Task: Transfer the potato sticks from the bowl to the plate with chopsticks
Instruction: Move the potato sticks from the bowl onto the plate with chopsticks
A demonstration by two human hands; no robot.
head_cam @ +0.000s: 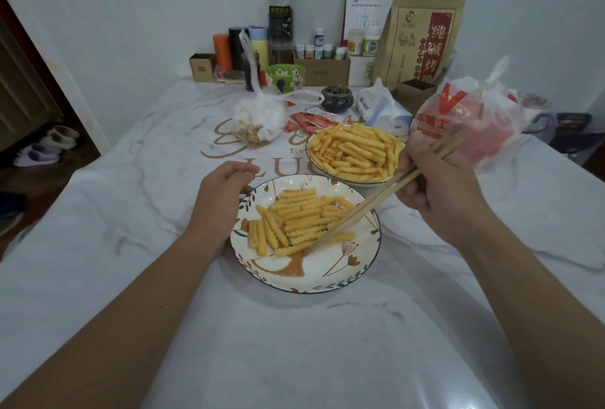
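The right hand (435, 176) grips the chopsticks (370, 204), their tips down among the potato sticks (294, 222) on the plate (327, 281). The left hand (219, 195) rests at the plate's left rim. Just behind stands the bowl (357, 181), full of sticks, on the marbled table (131, 212).

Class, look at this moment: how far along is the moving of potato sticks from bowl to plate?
Done: a good pile of sticks lies on the plate. In hand: the right hand holds chopsticks, tips down at the plate's sticks, while the left hand rests at the plate's rim. Left: the bowl behind is full of sticks.
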